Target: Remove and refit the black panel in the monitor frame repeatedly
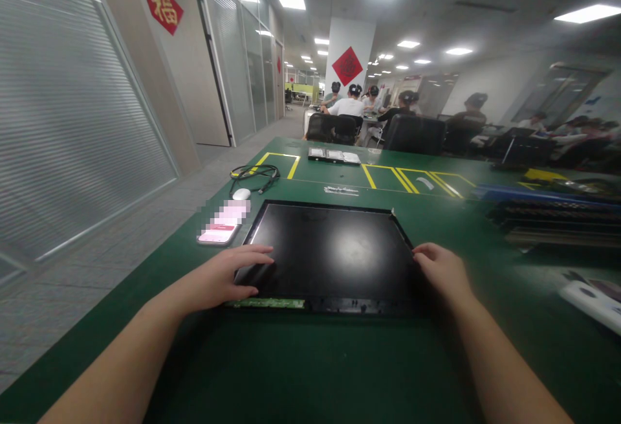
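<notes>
A black display panel [330, 249] lies flat on the green table in front of me, its glossy screen reflecting a ceiling light. Along its near edge runs a narrow green circuit board [266, 303], at the left. My left hand [228, 276] rests over the panel's left edge, fingers stretched onto the screen and thumb apart near the board. At the opposite edge, my right hand [440, 270] pinches the panel's frame between thumb and fingers; part of that grip is hidden.
Left of the panel lie a phone [220, 233], a white mouse [241, 195] and a coiled black cable [262, 177]. Small parts in a tray [334, 155] sit farther back near yellow tape marks [383, 166]. Blurred dark parts [548, 223] are on the right. People sit beyond.
</notes>
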A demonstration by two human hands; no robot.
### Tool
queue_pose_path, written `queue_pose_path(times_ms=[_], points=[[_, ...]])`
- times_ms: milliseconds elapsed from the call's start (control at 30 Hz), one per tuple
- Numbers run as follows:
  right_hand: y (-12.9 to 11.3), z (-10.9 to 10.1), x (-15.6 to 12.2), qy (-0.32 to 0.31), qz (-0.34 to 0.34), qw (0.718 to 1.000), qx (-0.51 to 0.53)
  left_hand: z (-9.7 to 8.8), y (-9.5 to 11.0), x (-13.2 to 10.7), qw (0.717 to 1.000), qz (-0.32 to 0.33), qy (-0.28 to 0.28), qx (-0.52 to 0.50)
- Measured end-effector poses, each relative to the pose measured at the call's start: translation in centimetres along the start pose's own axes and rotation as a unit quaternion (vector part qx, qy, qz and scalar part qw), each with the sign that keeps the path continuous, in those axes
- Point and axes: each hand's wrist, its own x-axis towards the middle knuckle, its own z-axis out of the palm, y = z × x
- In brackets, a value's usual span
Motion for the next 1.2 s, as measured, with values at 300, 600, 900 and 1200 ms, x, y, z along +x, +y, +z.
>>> queue_pose_path(times_ms=[300, 600, 900, 1200], points=[[-0.3, -0.1, -0.1, -0.004, 0.0, 1.0, -0.008, 0.5, -0.8, 0.4, 0.998, -0.037, 0.027, 0.035], [0.2, 0.1, 0.1, 0.002, -0.003, 1.0, -0.002, 0.0, -1.5, 1.1, 0.972, -0.148, 0.141, 0.116], [0.4, 0.1, 0.3, -0.004, 0.013, 0.999, 0.04, 0.0, -1.1, 1.1, 0.961, -0.233, 0.148, 0.032], [0.0, -0.1, 0.1, -0.001, 0.022, 0.998, 0.054, 0.1, -0.8, 1.2, 0.962, -0.231, 0.141, 0.042]])
